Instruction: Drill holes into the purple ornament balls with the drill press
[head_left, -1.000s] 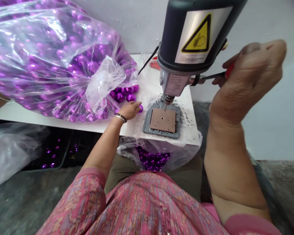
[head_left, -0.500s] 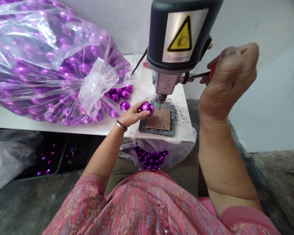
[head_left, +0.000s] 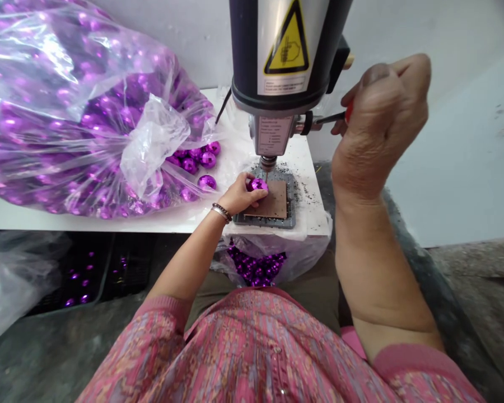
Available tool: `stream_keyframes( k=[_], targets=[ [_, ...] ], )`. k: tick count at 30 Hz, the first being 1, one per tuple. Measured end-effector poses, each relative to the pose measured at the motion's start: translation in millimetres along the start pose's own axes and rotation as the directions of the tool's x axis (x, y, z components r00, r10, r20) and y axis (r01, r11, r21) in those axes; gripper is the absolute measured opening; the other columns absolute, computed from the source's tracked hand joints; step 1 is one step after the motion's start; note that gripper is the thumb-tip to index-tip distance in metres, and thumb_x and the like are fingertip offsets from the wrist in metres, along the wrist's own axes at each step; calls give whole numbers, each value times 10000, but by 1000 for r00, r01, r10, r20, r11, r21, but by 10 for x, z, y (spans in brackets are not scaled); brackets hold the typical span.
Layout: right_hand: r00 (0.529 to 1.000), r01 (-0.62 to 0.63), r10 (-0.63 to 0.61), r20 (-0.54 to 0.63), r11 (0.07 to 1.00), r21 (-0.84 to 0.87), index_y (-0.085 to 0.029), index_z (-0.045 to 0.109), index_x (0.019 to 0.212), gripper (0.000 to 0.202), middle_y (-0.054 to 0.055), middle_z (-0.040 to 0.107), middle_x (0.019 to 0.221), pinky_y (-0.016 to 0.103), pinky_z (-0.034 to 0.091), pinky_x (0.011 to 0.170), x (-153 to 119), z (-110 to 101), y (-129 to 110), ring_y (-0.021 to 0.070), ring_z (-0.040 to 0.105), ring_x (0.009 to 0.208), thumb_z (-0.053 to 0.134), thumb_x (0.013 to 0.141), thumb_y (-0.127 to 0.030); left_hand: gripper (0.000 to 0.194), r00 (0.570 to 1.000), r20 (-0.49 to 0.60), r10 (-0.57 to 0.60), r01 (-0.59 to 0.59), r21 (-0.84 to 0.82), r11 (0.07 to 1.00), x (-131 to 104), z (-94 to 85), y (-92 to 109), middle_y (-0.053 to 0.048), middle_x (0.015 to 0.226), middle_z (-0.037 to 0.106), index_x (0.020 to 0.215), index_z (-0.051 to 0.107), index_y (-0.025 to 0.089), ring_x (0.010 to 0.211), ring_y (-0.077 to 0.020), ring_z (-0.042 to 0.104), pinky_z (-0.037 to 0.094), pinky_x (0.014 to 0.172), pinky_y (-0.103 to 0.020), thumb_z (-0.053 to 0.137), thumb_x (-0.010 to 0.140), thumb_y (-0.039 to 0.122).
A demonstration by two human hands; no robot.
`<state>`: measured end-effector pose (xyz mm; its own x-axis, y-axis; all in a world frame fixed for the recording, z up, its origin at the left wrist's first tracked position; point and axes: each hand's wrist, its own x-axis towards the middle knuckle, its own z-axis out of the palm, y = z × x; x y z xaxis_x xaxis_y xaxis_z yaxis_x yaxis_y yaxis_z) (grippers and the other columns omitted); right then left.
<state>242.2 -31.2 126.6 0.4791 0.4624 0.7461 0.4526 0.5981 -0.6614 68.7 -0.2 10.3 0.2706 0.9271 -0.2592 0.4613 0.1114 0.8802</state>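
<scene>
Between its thumb and fingers, my left hand (head_left: 242, 194) holds a shiny purple faceted ball (head_left: 258, 185). The ball is over the left part of a brown board (head_left: 277, 201), close to the thin drill bit (head_left: 267, 176); whether bit and ball touch I cannot tell. The board lies on the grey base (head_left: 291, 196) of a small drill press (head_left: 273, 134). Raised at the right, my right hand (head_left: 382, 123) is wrapped round the red-knobbed feed lever (head_left: 334, 118) of the press. Its fingers partly hide the red knob (head_left: 349, 112).
A big clear bag of purple balls (head_left: 59, 123) fills the white table's left side, with several loose balls (head_left: 208, 160) by its mouth. Dark shavings (head_left: 304, 193) lie around the base. Another open bag of purple pieces (head_left: 258, 268) hangs at the table's front edge. Dark crates (head_left: 126, 263) stand below.
My left hand has carried the ball rightward over the board, under the bit, covering the hole seen earlier. My right hand stays on the lever. The whole view has shifted slightly.
</scene>
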Motion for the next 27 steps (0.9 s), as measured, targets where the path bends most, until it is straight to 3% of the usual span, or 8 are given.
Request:
stream_keyframes(
  k=[4, 9, 13, 18, 22, 27],
  targets=[
    [1000, -6, 6, 15, 1000, 7, -202, 322, 776, 319, -44, 414, 678, 204, 424, 662, -9, -11, -9, 9, 382, 594, 385, 884, -496, 503, 998, -17, 52, -50, 107, 993, 21, 40, 11, 37, 882, 638, 1187, 480, 206, 595, -92, 601, 500, 603, -244, 793, 800, 277],
    [1000, -5, 4, 23, 1000, 26, -201, 348, 780, 290, -50, 431, 665, 214, 404, 627, -16, -21, 0, 8, 362, 552, 404, 883, -466, 561, 971, 14, 238, -228, 352, 908, 6, 79, 39, -32, 1076, 694, 1192, 578, 185, 961, -202, 661, 535, 892, -328, 833, 695, 234],
    [1000, 3, -4, 22, 999, 36, -186, 373, 767, 284, -56, 409, 658, 191, 376, 621, -44, -47, 0, -9, 369, 549, 399, 906, -432, 619, 970, 32, 241, -235, 375, 897, -23, 115, 43, -93, 1254, 703, 1305, 613, 145, 1133, -247, 659, 501, 1029, -343, 810, 722, 214],
    [996, 61, -57, 72, 997, -53, -142, 417, 787, 230, -79, 432, 694, 106, 378, 705, -164, -150, 47, -65, 426, 631, 424, 940, -313, 672, 983, 16, 183, -180, 278, 943, -27, 131, -1, -60, 1240, 729, 1389, 605, 132, 1104, -213, 676, 503, 1032, -305, 797, 752, 229],
    [979, 189, -176, 99, 971, -145, -118, 463, 782, 179, -81, 438, 672, 84, 353, 641, -280, -244, 119, -65, 372, 619, 540, 889, -238, 623, 981, 6, 196, -190, 272, 943, -15, 137, -26, -27, 1137, 749, 1347, 646, 147, 1047, -206, 681, 512, 996, -297, 794, 750, 246],
    [962, 267, -249, 114, 945, -189, -109, 489, 774, 152, -74, 418, 661, 76, 340, 619, -351, -285, 144, -65, 344, 602, 535, 881, -206, 599, 980, 5, 198, -191, 281, 940, -8, 150, -33, -25, 1100, 747, 1320, 654, 150, 1019, -204, 678, 509, 981, -300, 793, 747, 252]
  ],
)
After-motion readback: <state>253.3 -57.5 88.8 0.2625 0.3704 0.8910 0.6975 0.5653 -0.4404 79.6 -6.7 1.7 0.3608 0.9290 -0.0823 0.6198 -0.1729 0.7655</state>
